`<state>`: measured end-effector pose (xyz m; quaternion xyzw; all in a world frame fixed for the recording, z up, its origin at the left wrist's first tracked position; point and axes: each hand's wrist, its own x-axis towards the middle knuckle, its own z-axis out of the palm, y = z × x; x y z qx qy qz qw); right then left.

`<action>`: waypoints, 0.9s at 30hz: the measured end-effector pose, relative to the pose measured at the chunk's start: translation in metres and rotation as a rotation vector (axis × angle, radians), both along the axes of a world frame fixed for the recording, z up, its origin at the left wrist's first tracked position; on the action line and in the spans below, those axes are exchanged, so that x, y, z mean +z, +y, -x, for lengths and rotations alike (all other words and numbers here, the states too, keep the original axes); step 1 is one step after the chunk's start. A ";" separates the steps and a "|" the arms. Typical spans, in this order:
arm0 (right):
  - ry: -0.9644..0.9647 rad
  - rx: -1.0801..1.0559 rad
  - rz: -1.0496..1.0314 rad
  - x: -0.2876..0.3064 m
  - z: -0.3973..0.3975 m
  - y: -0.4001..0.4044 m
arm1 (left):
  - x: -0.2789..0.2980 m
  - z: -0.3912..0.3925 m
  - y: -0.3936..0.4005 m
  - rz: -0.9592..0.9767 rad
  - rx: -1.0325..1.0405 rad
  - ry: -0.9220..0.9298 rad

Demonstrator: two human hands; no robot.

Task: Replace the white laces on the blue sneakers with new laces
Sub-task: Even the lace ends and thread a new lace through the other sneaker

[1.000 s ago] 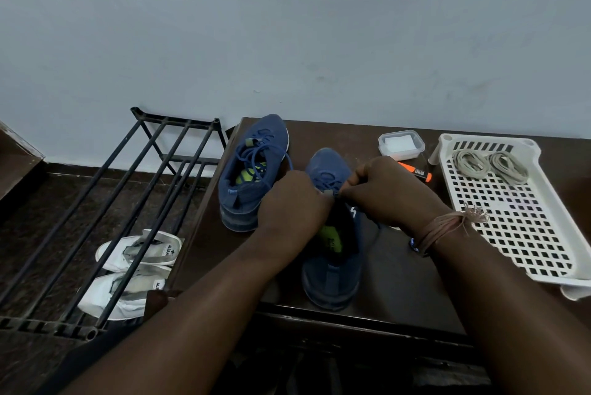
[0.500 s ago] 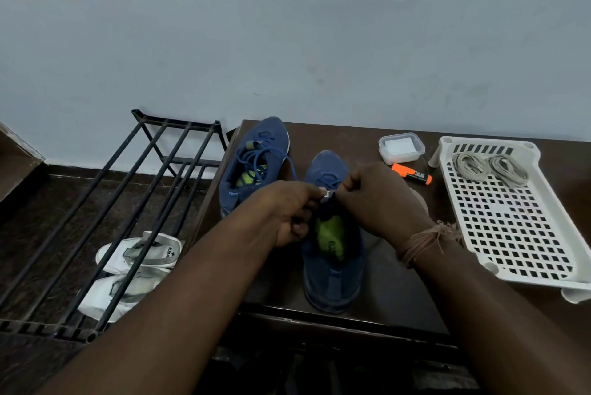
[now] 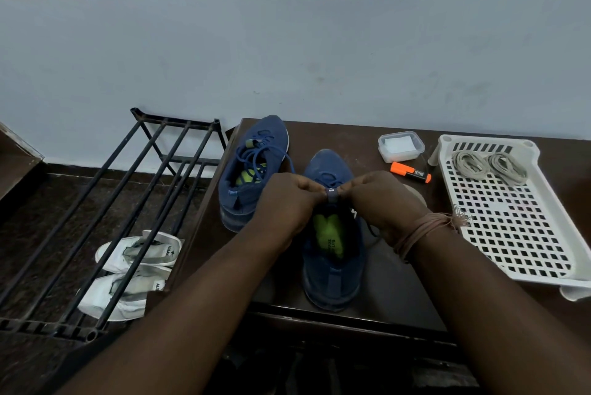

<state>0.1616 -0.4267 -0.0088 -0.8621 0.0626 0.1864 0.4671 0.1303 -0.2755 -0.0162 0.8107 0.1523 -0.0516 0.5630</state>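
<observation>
On the dark counter (image 3: 399,270), the near sneaker (image 3: 332,270) sat close to the front edge, heel toward the person. Both hands met over its tongue: left hand (image 3: 287,206) and right hand (image 3: 383,203) each had a grip pinching the blue lace by the tongue loop (image 3: 331,194). Lacing of this shoe looked nearly finished; tightening or tying probably came next. Left of it stood the second sneaker (image 3: 252,171), blue-laced already. Right of it, a white tray (image 3: 518,234) held pale coiled laces (image 3: 489,167), leaving bare counter between for the elbows.
</observation>
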 end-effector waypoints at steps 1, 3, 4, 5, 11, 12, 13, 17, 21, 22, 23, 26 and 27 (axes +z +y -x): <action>0.010 0.009 -0.014 0.000 0.000 0.000 | 0.001 0.000 0.000 0.005 -0.003 0.010; 0.021 0.021 -0.020 0.001 0.000 0.000 | 0.003 -0.001 0.001 -0.007 -0.008 0.023; 0.025 0.019 -0.013 0.001 -0.001 0.000 | 0.003 -0.002 0.002 -0.030 -0.008 0.016; 0.018 0.019 0.002 0.002 -0.001 0.000 | 0.003 -0.003 0.003 -0.055 -0.005 0.008; -0.444 0.071 -0.081 0.016 0.000 0.001 | 0.023 -0.003 0.007 -0.058 0.002 -0.122; -0.433 0.111 -0.177 0.019 0.001 0.003 | 0.026 -0.005 0.009 -0.017 0.007 -0.135; -0.400 0.133 -0.253 0.020 0.003 0.005 | 0.028 -0.007 0.011 0.041 0.013 -0.138; -0.313 0.109 -0.242 0.016 0.002 0.005 | 0.022 -0.008 0.019 0.125 -0.020 0.000; -0.316 0.210 0.076 0.010 0.002 0.002 | 0.010 -0.004 0.022 -0.178 -0.182 0.127; -0.326 0.237 0.134 0.010 0.004 0.004 | 0.010 -0.004 0.022 -0.268 -0.195 0.117; -0.349 0.252 0.184 0.008 0.005 0.006 | 0.010 -0.004 0.022 -0.323 -0.194 0.108; -0.423 0.235 0.284 0.004 0.009 0.015 | 0.015 -0.004 0.025 -0.176 -0.093 0.169; -0.438 0.231 0.297 0.003 0.010 0.017 | 0.017 -0.004 0.025 -0.047 -0.033 0.214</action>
